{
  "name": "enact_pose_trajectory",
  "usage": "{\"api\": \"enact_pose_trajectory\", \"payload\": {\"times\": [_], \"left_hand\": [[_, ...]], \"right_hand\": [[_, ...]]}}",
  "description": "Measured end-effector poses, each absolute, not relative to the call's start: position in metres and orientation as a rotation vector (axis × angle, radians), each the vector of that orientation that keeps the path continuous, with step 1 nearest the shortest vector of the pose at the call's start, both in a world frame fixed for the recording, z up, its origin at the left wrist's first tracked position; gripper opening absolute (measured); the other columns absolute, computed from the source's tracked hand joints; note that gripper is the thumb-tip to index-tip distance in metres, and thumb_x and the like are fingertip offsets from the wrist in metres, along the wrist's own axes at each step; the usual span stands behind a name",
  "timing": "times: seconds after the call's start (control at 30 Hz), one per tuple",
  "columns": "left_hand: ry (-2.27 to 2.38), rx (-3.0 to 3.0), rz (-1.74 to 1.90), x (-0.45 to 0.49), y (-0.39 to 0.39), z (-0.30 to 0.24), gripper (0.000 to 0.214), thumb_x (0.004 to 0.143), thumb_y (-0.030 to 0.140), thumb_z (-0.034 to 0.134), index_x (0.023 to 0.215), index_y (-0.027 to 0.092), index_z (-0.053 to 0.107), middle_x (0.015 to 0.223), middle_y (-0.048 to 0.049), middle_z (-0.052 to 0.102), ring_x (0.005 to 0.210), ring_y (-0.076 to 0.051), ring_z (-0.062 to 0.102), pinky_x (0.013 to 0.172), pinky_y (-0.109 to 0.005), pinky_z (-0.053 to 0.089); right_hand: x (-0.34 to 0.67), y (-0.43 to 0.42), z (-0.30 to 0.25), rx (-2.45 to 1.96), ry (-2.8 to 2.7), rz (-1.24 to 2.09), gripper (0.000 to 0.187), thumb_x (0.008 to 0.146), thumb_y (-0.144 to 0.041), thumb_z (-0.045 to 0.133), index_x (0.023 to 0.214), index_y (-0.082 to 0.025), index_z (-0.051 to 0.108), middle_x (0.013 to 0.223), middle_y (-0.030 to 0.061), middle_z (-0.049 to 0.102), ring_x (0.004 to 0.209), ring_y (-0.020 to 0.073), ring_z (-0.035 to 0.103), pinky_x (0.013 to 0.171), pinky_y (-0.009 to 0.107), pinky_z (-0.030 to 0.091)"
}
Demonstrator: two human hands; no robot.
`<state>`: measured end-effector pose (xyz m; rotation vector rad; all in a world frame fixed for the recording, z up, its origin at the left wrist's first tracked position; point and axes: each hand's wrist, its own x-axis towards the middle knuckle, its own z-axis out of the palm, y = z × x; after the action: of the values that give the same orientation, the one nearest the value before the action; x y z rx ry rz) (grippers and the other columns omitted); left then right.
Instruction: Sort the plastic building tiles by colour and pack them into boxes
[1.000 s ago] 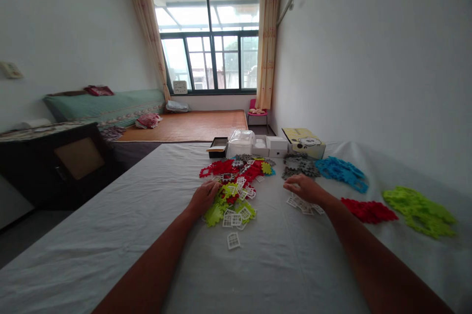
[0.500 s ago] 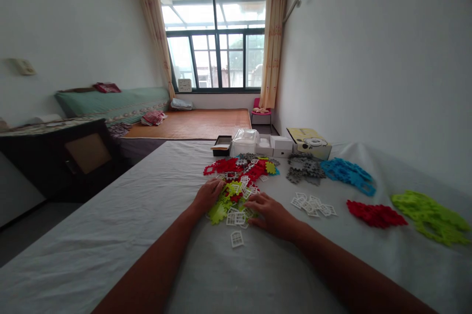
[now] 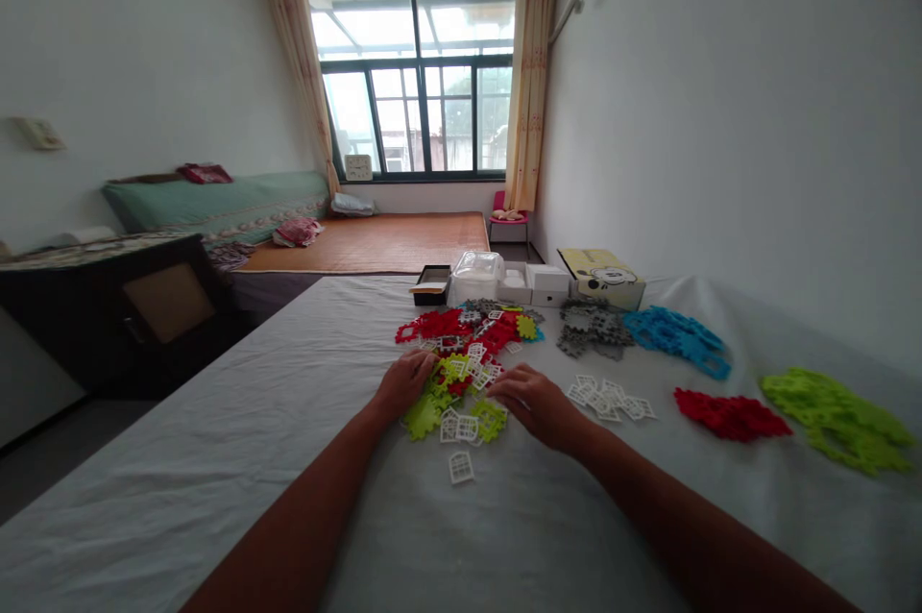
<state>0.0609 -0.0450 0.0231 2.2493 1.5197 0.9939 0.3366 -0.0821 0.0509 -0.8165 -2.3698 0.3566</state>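
Note:
A mixed pile of red, lime and white plastic puzzle pieces (image 3: 468, 354) lies on the grey-sheeted table (image 3: 288, 421). My left hand (image 3: 404, 382) rests on the pile's left edge, fingers curled over lime pieces. My right hand (image 3: 534, 404) lies at the pile's right edge, fingers bent down onto small white window-shaped pieces; what it grips, if anything, is hidden. One white window piece (image 3: 459, 467) lies alone nearer to me. A small group of white pieces (image 3: 611, 398) sits just right of my right hand.
Sorted heaps lie to the right: grey (image 3: 592, 329), blue (image 3: 677, 336), red (image 3: 729, 413) and lime (image 3: 836, 405). White boxes (image 3: 504, 282), a black tray (image 3: 430, 282) and a yellow carton (image 3: 602, 275) line the far edge. A wall runs along the right.
My right hand left the white group on the right and moved left to the mixed pile, then edged slightly farther. My left hand has stayed on the pile.

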Motion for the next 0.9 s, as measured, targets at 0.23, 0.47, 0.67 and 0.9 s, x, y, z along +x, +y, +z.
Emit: {"api": "enact_pose_trajectory", "payload": {"times": [0.23, 0.47, 0.67, 0.9], "left_hand": [[1.528, 2.239, 1.022, 0.061, -0.046, 0.023, 0.040, 0.092, 0.042, 0.034, 0.090, 0.020, 0.067, 0.096, -0.0064, 0.067, 0.090, -0.019, 0.060, 0.085, -0.027, 0.043], [1.505, 2.236, 1.025, 0.062, -0.046, 0.023, 0.040, 0.092, 0.042, 0.035, 0.089, 0.019, 0.067, 0.095, -0.0070, 0.067, 0.090, -0.019, 0.059, 0.084, -0.027, 0.043], [1.511, 2.233, 1.023, 0.063, -0.047, 0.024, 0.040, 0.092, 0.042, 0.035, 0.090, 0.019, 0.067, 0.096, -0.0065, 0.067, 0.090, -0.019, 0.060, 0.085, -0.028, 0.043], [1.512, 2.259, 1.025, 0.063, -0.049, 0.026, 0.040, 0.092, 0.042, 0.034, 0.086, 0.020, 0.067, 0.092, -0.0057, 0.068, 0.087, -0.018, 0.060, 0.083, -0.027, 0.043]], "right_hand": [[0.415, -0.038, 0.061, -1.441, -2.415, 0.309, 0.021, 0.080, -0.019, 0.048, 0.086, -0.021, 0.068, 0.082, 0.0030, 0.069, 0.072, 0.0150, 0.061, 0.067, 0.024, 0.042], [0.396, -0.052, 0.056, -1.191, -2.473, 0.267, 0.021, 0.084, -0.032, 0.051, 0.093, -0.021, 0.067, 0.090, 0.0054, 0.066, 0.081, 0.0159, 0.058, 0.075, 0.027, 0.044], [0.339, -0.084, 0.045, -0.975, -2.584, 0.372, 0.030, 0.076, -0.037, 0.065, 0.103, -0.022, 0.064, 0.101, 0.0071, 0.063, 0.099, 0.0208, 0.053, 0.087, 0.032, 0.043], [0.335, -0.089, 0.042, -1.021, -2.525, 0.411, 0.023, 0.072, -0.022, 0.064, 0.095, -0.020, 0.057, 0.092, 0.0038, 0.062, 0.086, 0.0177, 0.053, 0.075, 0.028, 0.044]]}}
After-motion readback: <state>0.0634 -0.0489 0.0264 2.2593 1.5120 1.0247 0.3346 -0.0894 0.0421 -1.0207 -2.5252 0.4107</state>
